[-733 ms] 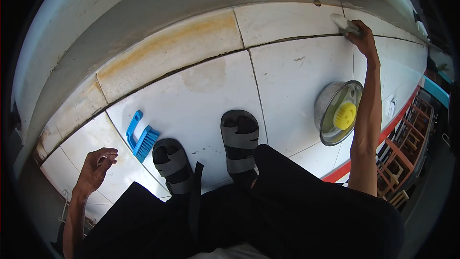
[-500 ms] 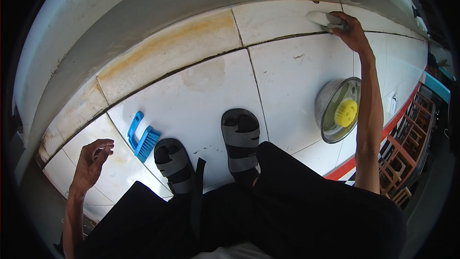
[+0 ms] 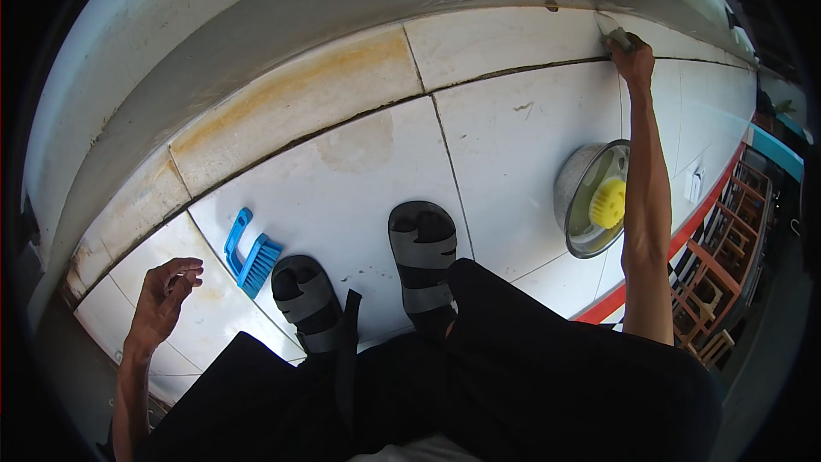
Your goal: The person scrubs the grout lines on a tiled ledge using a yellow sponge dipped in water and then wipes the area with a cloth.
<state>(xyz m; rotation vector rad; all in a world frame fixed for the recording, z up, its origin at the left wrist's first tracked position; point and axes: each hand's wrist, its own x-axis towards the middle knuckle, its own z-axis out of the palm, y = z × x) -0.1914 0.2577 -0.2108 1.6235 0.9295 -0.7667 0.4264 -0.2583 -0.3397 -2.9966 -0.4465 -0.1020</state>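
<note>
At the far right, my right hand [image 3: 631, 58] is closed on a small grey-and-white piece [image 3: 612, 30], held against the white tiles near the foot of the wall. Its kind cannot be made out, since my fingers cover much of it. Over on the left, my left hand [image 3: 162, 295] hovers with loosely curled fingers, apart from one another, and nothing shows in it. Nearest to that hand lies a blue scrubbing brush [image 3: 254, 258] with a bent handle. Beside my right forearm stands a metal bowl [image 3: 568, 180] of cloudy liquid with a yellow scrubber [image 3: 607, 203] in it.
My sandaled feet [image 3: 423, 248] are on the tiled floor [image 3: 522, 145]. Brownish-yellow stains [image 3: 299, 77] mark the tile strip along the grey wall [image 3: 282, 17]. A red edge [image 3: 603, 306] runs along the right, with wooden furniture [image 3: 714, 261] beyond it.
My right hand has shifted slightly right with the grey-and-white piece, which now shows less. The view has moved a little; my left hand, the brush and the bowl keep their places.
</note>
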